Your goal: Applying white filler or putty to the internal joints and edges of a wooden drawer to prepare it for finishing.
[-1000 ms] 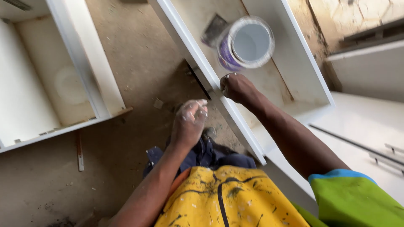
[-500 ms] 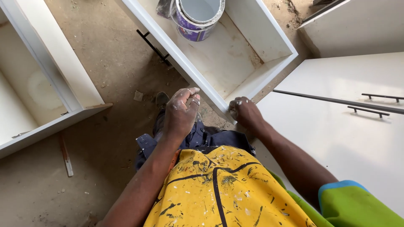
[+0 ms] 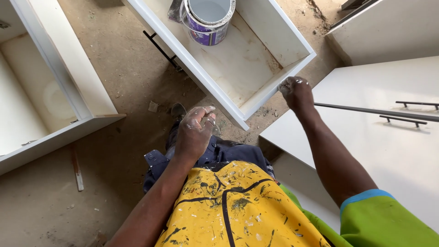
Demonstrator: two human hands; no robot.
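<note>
A white drawer box (image 3: 192,68) lies on the dusty floor ahead of me, with a black pull handle (image 3: 160,48) on its front. Inside it stands an open paint bucket (image 3: 208,23), white with a purple label, next to a dark flat tool (image 3: 176,10). My right hand (image 3: 297,91) is closed over the rim at the drawer's near right corner. My left hand (image 3: 195,132), flecked with white paint, hovers above my knee just short of the drawer's near corner, holding nothing, fingers loosely curled.
A second white cabinet box (image 3: 77,91) lies at the left. White door panels (image 3: 388,151) with black bar handles (image 3: 402,120) lie at the right. A wood strip (image 3: 77,170) rests on the floor. My paint-spattered yellow apron (image 3: 228,210) fills the bottom.
My right hand has shifted along the drawer's edge from the front panel to the right corner. The drawer now sits further left and up in view. My left hand stayed beside it.
</note>
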